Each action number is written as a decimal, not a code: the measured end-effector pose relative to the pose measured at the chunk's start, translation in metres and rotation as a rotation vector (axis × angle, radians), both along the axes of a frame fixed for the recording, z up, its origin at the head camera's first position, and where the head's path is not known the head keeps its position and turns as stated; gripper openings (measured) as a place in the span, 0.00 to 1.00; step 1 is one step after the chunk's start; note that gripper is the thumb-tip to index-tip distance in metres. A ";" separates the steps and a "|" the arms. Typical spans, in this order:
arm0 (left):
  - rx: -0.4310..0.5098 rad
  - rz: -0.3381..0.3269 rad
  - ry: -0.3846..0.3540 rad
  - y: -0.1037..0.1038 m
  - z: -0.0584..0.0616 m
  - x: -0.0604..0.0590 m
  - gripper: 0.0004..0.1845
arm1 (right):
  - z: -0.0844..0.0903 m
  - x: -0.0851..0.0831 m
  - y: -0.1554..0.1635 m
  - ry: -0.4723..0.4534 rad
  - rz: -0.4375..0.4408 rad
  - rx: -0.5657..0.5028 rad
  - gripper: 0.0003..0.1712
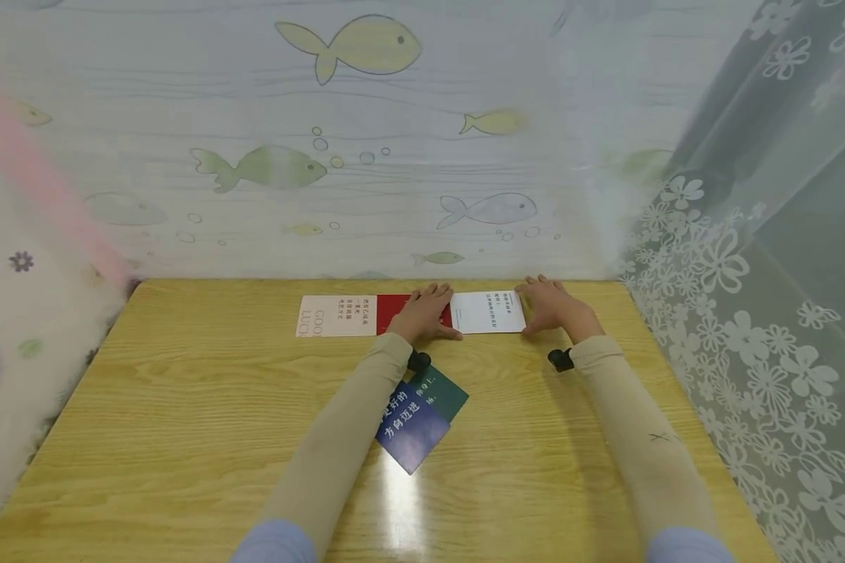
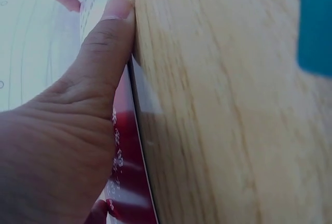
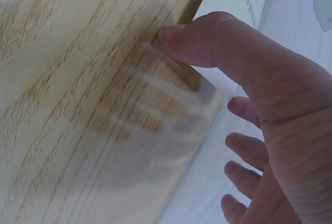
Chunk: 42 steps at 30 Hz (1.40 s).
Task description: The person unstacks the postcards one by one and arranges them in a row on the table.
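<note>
A row of cards runs along the back of the table: a pale pink card [image 1: 338, 316] at left, a red card [image 1: 393, 306] in the middle, a white card [image 1: 486, 313] with dark text at right. My left hand [image 1: 422, 314] rests over the red card, covering much of it. Its straight thumb [image 2: 106, 40] lies at the near edge, where red meets white. At the white card's right end is my right hand [image 1: 555, 308], thumb [image 3: 192, 40] touching the near corner and fingers spread toward the far corner.
A dark blue card [image 1: 414, 438] overlaps a green card [image 1: 445, 395] on the wooden table [image 1: 521, 469], partly hidden by my left forearm. A fish-patterned curtain [image 1: 394, 195] hangs right behind the row; a floral lace curtain [image 1: 746, 336] borders the right side.
</note>
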<state>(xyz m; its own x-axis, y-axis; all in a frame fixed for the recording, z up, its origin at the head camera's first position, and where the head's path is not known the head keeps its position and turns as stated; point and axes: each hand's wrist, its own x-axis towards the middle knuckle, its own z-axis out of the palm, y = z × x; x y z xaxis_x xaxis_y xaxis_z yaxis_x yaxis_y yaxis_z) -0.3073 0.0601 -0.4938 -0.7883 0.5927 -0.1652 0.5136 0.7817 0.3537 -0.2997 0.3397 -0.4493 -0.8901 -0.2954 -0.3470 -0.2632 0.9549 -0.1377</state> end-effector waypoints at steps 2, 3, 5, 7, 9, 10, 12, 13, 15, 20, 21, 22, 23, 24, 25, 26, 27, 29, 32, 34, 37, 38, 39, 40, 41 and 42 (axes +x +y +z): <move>0.001 -0.002 0.001 0.000 0.001 0.001 0.54 | 0.000 0.000 0.000 -0.002 -0.003 -0.007 0.55; 0.003 -0.002 0.003 -0.001 0.002 0.001 0.54 | 0.000 0.001 0.000 -0.001 -0.008 -0.011 0.56; 0.010 -0.001 0.010 -0.001 0.002 0.001 0.55 | 0.000 0.002 0.000 -0.001 -0.015 -0.015 0.57; 0.020 0.002 0.021 -0.002 0.001 0.002 0.55 | 0.000 0.004 -0.001 0.007 -0.019 -0.018 0.57; 0.036 0.002 0.029 -0.003 0.000 0.003 0.56 | 0.000 0.007 -0.001 0.026 -0.016 -0.015 0.57; 0.040 0.000 0.034 -0.004 -0.001 0.003 0.57 | -0.001 0.008 -0.002 0.038 -0.010 -0.021 0.57; 0.053 -0.009 0.043 -0.006 -0.002 0.005 0.57 | -0.002 0.013 -0.004 0.073 0.003 -0.044 0.56; 0.061 -0.016 0.045 -0.008 -0.002 0.007 0.57 | -0.002 0.017 -0.006 0.088 0.012 -0.057 0.55; 0.069 -0.035 0.050 -0.014 -0.001 0.011 0.56 | -0.002 0.025 -0.010 0.106 0.026 -0.086 0.54; 0.086 -0.077 0.043 -0.031 0.007 0.027 0.53 | -0.001 0.053 -0.027 0.123 0.046 -0.180 0.46; 0.082 -0.083 0.039 -0.035 0.009 0.031 0.52 | -0.001 0.059 -0.031 0.129 0.049 -0.195 0.45; 0.079 -0.090 0.037 -0.038 0.010 0.036 0.52 | -0.001 0.066 -0.036 0.133 0.052 -0.208 0.44; 0.069 -0.097 0.041 -0.041 0.011 0.040 0.52 | -0.001 0.073 -0.041 0.141 0.056 -0.211 0.43; 0.059 -0.104 0.043 -0.045 0.013 0.045 0.51 | -0.002 0.080 -0.046 0.150 0.060 -0.211 0.42; 0.044 -0.110 0.049 -0.048 0.014 0.050 0.51 | -0.003 0.087 -0.052 0.162 0.065 -0.205 0.42; 0.031 -0.116 0.053 -0.052 0.015 0.056 0.51 | -0.004 0.094 -0.058 0.169 0.067 -0.202 0.42; 0.017 -0.122 0.058 -0.055 0.017 0.061 0.51 | -0.005 0.102 -0.064 0.176 0.070 -0.193 0.42; -0.005 -0.128 0.077 -0.062 0.018 0.070 0.51 | -0.006 0.117 -0.075 0.194 0.081 -0.165 0.41; -0.006 -0.116 0.088 -0.073 0.019 0.086 0.51 | -0.008 0.140 -0.092 0.197 0.107 -0.137 0.42; 0.003 -0.107 0.095 -0.081 0.016 0.097 0.51 | -0.009 0.155 -0.103 0.196 0.135 -0.125 0.42; 0.023 -0.096 0.092 -0.092 0.012 0.115 0.51 | -0.011 0.178 -0.118 0.191 0.183 -0.128 0.43; 0.039 -0.093 0.087 -0.095 0.011 0.121 0.51 | -0.012 0.186 -0.123 0.188 0.201 -0.133 0.43; 0.050 -0.093 0.089 -0.098 0.010 0.127 0.51 | -0.013 0.193 -0.127 0.184 0.221 -0.139 0.43; 0.061 -0.092 0.085 -0.101 0.010 0.133 0.51 | -0.013 0.200 -0.132 0.173 0.239 -0.147 0.44; 0.072 -0.088 0.081 -0.104 0.009 0.138 0.51 | -0.013 0.207 -0.136 0.160 0.254 -0.153 0.44; 0.074 -0.087 0.079 -0.107 0.009 0.143 0.51 | -0.013 0.213 -0.140 0.142 0.270 -0.156 0.44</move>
